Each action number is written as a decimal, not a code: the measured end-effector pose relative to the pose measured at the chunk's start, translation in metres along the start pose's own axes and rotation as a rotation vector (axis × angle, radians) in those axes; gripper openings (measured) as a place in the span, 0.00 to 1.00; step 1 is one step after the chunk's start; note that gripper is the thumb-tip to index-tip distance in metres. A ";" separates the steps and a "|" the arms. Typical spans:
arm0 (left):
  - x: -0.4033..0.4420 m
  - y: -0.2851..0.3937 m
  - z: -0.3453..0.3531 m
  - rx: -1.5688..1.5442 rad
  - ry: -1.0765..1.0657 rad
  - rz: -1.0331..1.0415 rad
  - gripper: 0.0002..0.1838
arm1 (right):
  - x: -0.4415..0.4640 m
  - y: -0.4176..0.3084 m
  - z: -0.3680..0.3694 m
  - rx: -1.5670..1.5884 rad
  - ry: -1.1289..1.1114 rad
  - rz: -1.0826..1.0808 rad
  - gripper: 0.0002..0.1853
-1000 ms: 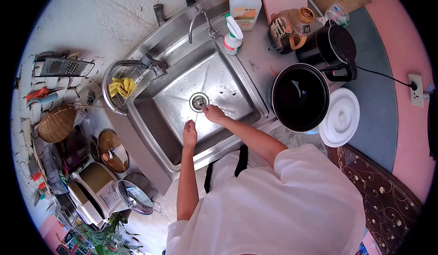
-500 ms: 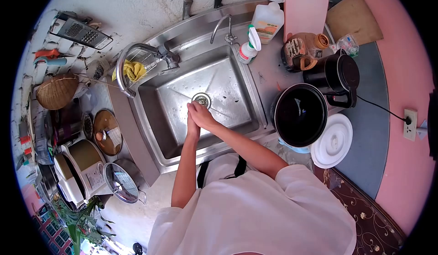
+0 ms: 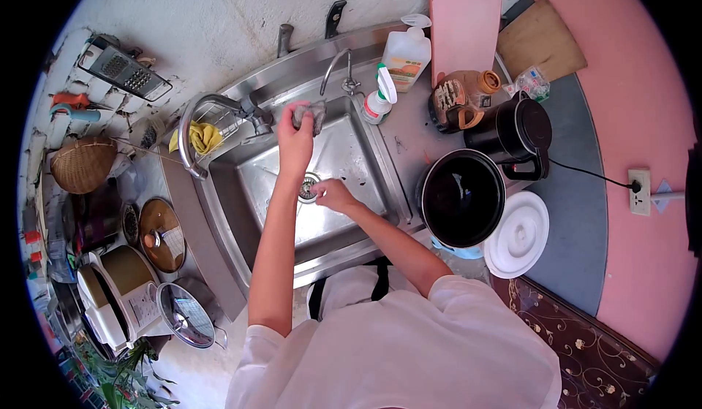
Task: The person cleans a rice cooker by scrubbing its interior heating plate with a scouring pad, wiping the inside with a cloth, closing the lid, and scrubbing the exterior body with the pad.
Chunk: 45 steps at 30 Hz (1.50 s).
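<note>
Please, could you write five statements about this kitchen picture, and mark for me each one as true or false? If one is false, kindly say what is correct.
1. The left hand holds a grey wad. True.
2. The right hand grips the spray bottle. False: it is over the sink, near the drain; the spray bottle stands beside the sink.
3. The yellow cloth is near the large tap. True.
4. The white lid covers the black pot. False: it lies beside the black pot.
5. A black plug is in the wall socket. True.
</note>
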<state>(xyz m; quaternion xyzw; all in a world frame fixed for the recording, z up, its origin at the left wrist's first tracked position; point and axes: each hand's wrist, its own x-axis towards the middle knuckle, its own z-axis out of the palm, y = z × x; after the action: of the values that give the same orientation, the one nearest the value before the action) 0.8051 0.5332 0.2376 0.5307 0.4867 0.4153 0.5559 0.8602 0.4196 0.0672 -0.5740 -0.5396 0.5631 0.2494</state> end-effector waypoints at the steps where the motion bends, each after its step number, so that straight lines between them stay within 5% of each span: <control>1: 0.019 0.008 0.012 -0.006 -0.054 0.017 0.12 | -0.011 -0.006 0.018 -0.098 0.002 0.105 0.30; 3: 0.054 0.038 0.044 -0.427 -0.114 -0.165 0.13 | -0.021 -0.026 0.013 -0.200 0.013 0.210 0.38; 5: 0.094 0.041 0.062 -0.692 -0.236 -0.251 0.14 | -0.029 -0.058 -0.037 -0.102 -0.009 -0.165 0.40; 6: 0.108 0.038 0.070 -0.945 -0.356 -0.352 0.16 | -0.037 -0.082 -0.065 -0.121 0.166 -0.317 0.33; 9: 0.131 0.027 0.108 -0.708 -0.106 -0.304 0.17 | -0.065 -0.156 -0.166 -0.071 0.526 -0.371 0.15; 14: 0.129 0.023 0.145 -0.436 -0.073 -0.257 0.22 | -0.042 -0.177 -0.291 -0.684 1.016 -0.517 0.27; 20: 0.128 0.023 0.175 -0.490 -0.013 -0.192 0.23 | -0.027 -0.168 -0.305 -0.745 0.947 -0.331 0.28; 29: 0.141 0.026 0.190 -0.723 -0.191 -0.181 0.20 | -0.032 -0.162 -0.308 -0.736 0.936 -0.383 0.27; 45: 0.121 0.052 0.178 -0.780 -0.159 -0.284 0.21 | -0.029 -0.163 -0.309 -0.810 0.939 -0.337 0.27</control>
<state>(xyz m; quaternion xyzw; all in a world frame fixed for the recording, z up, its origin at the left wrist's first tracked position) 1.0044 0.6231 0.2708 0.2385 0.3167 0.4453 0.8028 1.0943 0.5402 0.2985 -0.7155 -0.6258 -0.0434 0.3076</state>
